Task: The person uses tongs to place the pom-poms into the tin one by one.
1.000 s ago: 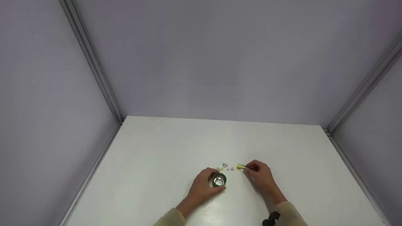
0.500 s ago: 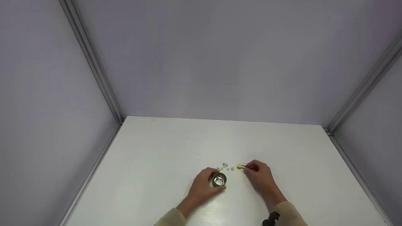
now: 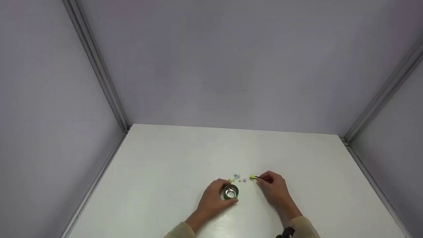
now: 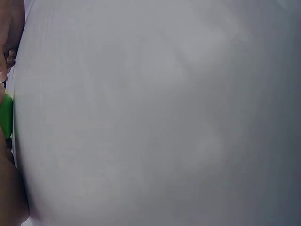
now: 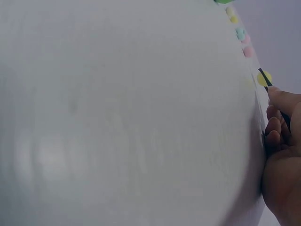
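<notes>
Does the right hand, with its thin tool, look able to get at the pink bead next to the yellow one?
Probably yes: the right hand holds the tool at the yellow bead, and the pink bead lies beside it, uncovered.

No text, label, brand, number or sign readable in any view.
</notes>
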